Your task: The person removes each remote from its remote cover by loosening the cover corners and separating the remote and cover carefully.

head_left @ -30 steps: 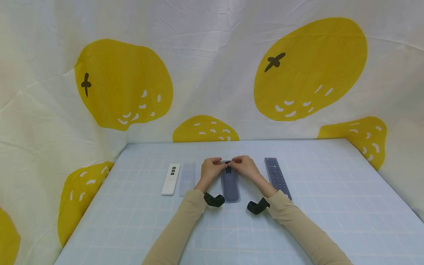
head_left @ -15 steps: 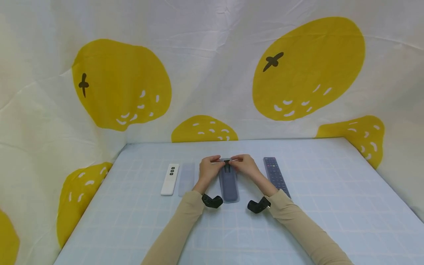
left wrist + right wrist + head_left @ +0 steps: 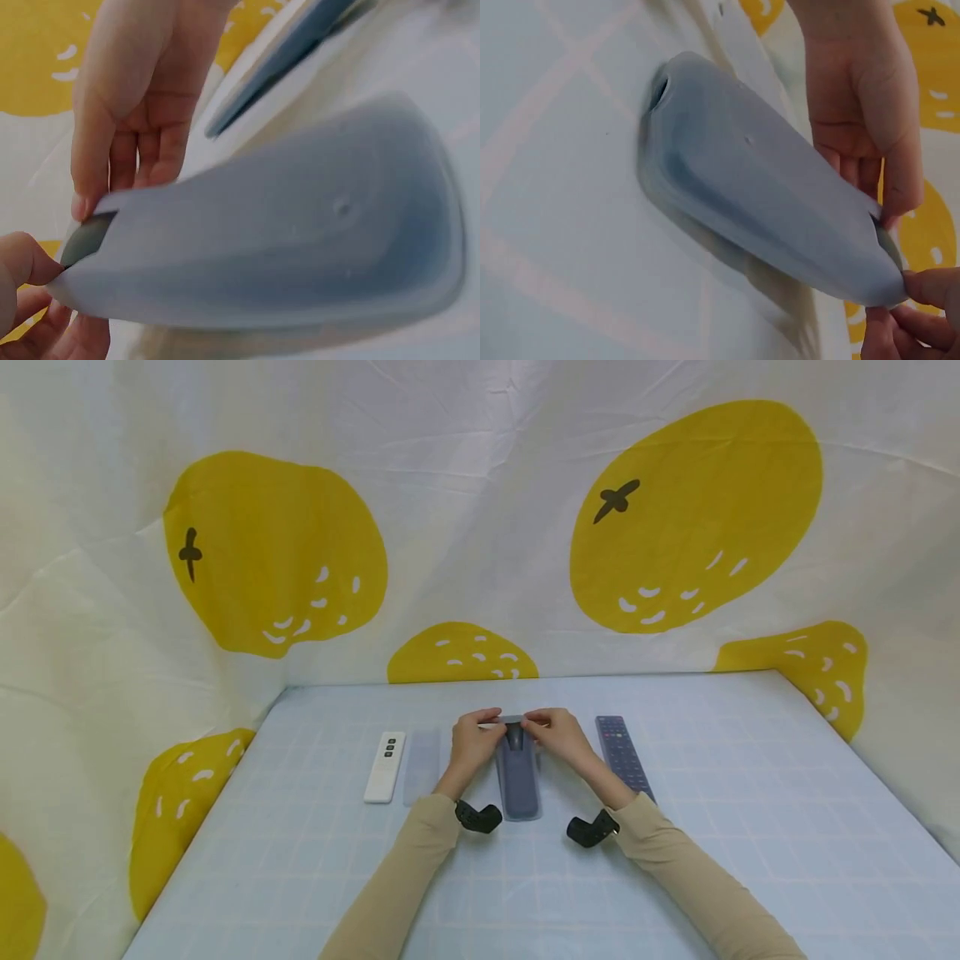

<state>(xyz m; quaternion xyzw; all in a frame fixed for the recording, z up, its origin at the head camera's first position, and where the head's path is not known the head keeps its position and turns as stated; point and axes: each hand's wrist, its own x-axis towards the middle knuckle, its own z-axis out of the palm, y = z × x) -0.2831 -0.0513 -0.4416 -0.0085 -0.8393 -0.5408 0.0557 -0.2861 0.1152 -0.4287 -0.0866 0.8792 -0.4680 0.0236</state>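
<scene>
Both hands meet at the far end of a grey silicone cover (image 3: 519, 777) that lies lengthwise on the pale gridded tabletop (image 3: 712, 827), its near end resting on the surface and its far end lifted a little. The left hand (image 3: 474, 745) pinches the far left corner of the cover between thumb and fingertips; the left wrist view shows the thumb curled against the edge beside a dark rectangular opening (image 3: 88, 234) (something dark sits inside it, though what exactly cannot be told). The right hand (image 3: 557, 737) grips the opposite far corner in the same way, thumb and forefinger closed on the thin rim, the other fingers loosely bent behind. The right wrist view shows the cover's closed, rounded near end down on the tabletop.

Just left of the left hand lies a translucent sleeve (image 3: 423, 766), flat on the tabletop, and beside that a white remote (image 3: 386, 766) with a few dark buttons near its far end. To the right of the right hand lies a long dark remote (image 3: 624, 757) with many buttons. A white cloth with large yellow fruit shapes (image 3: 697, 518) hangs behind and to the sides.
</scene>
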